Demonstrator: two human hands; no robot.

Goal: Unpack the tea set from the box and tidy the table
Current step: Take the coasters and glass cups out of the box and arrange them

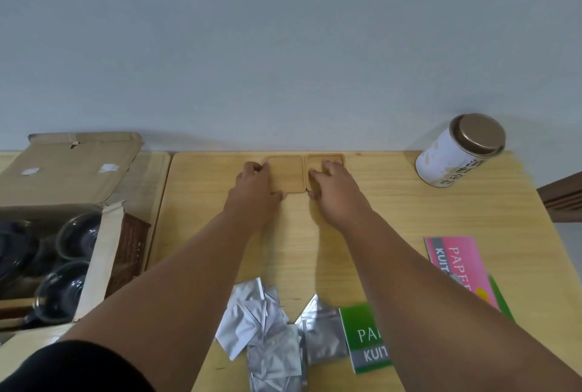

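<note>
Two square wooden coasters lie side by side at the far edge of the wooden table [409,212], against the wall. My left hand [256,185] holds the left coaster [288,173] by its left and near edges, fingers and thumb curled on it. My right hand [333,184] rests on the right coaster [315,160], fingers spread over its top and thumb at its near edge. At the left stands the open cardboard box [104,243], flap folded back, with dark glass tea ware [63,291] inside.
A white tea tin [453,155] with a bronze lid stands at the far right. Several silver foil sachets [271,338] lie in a heap at the near edge. Beside them are a green packet [362,338] and a pink packet [453,253].
</note>
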